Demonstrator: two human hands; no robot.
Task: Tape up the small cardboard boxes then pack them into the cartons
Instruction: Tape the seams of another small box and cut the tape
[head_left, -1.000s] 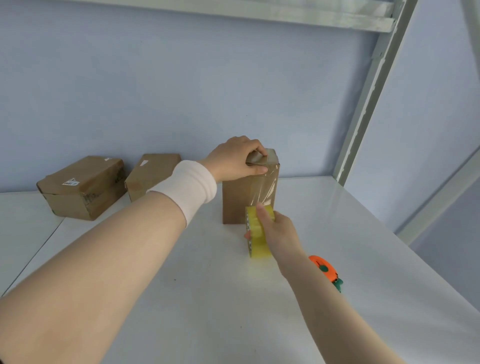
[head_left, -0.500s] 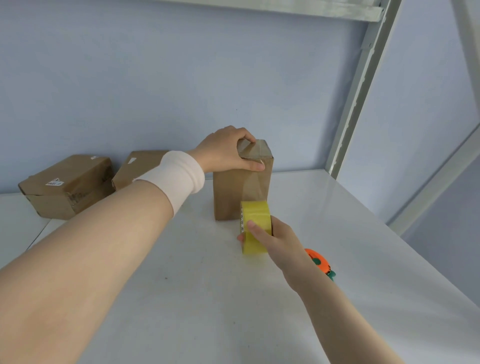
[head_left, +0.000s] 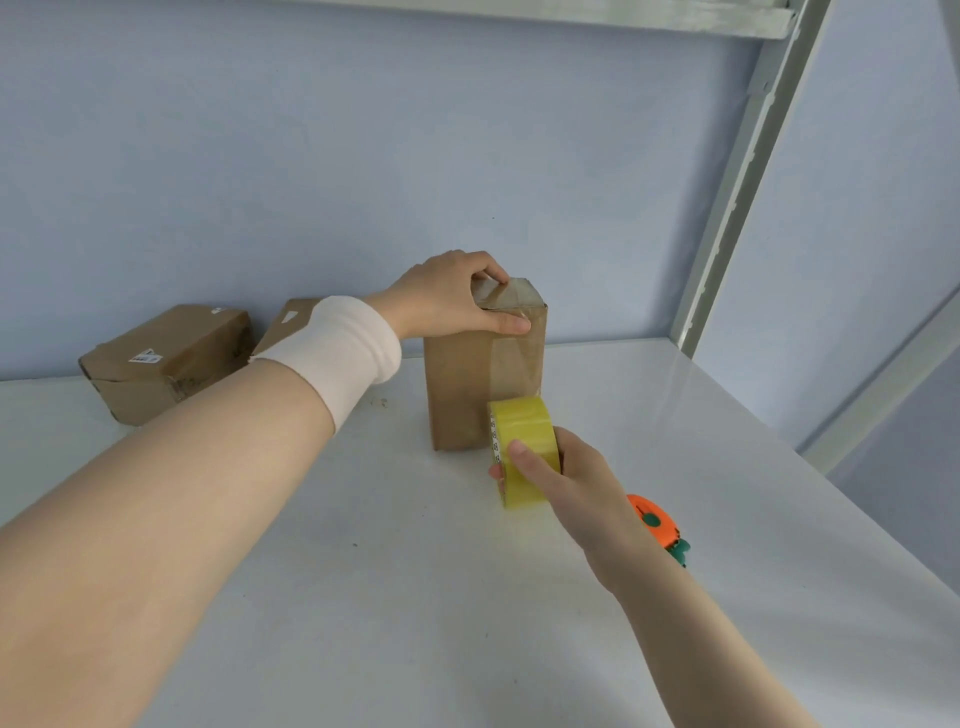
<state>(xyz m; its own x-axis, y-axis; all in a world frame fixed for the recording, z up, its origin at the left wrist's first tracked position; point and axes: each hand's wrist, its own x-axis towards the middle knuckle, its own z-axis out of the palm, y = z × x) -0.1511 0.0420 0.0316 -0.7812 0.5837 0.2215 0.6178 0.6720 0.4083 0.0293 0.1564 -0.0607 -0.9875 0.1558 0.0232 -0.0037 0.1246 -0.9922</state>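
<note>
Drawing tape down a box is the step in hand, and it looks close to done on this face. Nearest the camera, the right hand (head_left: 576, 488) grips the yellow tape roll (head_left: 522, 431), thumb on its outer face and fingers curled behind, with the roll low at the foot of the box (head_left: 457, 395). Over the last second the roll has barely shifted. The change is in the clear strip (head_left: 511, 364): it stood off the cardboard as a loose, glossy film and now lies flatter down the front. In my judgement the strip is ready to be cut or carried under the base. An orange cutter (head_left: 654, 525) lies on the bench (head_left: 363, 597) just behind the right forearm, between it and the bench's right edge, within easy reach. The box stands upright mid-bench. The left hand (head_left: 447, 301), a pale wristband (head_left: 348, 353) behind it, has kept its grip on the top, fingers curled over and thumb pressed on the front. Bare bench lies toward the person and to the right. Two more boxes (head_left: 166, 358) lie far left against the wall (head_left: 363, 156), well apart. The wall closes off the room behind the box, and a shelf post (head_left: 743, 182) stands at the far right corner. No carton is in view.
</note>
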